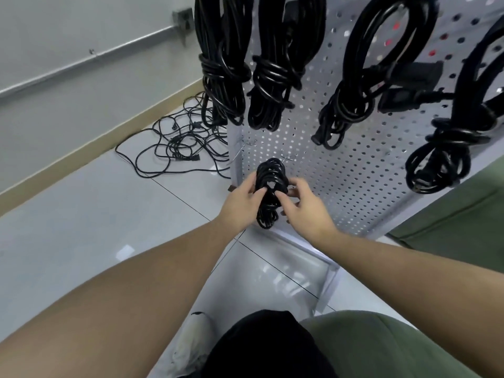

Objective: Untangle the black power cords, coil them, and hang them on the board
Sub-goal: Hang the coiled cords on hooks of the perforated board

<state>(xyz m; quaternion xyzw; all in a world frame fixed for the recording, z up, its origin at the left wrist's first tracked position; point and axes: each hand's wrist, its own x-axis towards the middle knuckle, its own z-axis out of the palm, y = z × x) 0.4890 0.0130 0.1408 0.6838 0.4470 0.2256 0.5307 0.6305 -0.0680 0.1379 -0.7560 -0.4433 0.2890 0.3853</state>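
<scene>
Both arms reach forward, the left hand (242, 204) and right hand (305, 207) curled around a coiled cord (270, 186), gripping it from either side low against the pegboard (354, 165); four coils (275, 77) hang above, a tangle (177, 143) lies on the floor beyond

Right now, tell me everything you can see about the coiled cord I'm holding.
The coiled cord is a small bundle of glossy black cable, rubbery in look, wound into tight loops and held roughly upright. The left hand and right hand grip it from either side, low in front of the white pegboard, near bare metal hooks. Its plugs aren't visible.
</scene>
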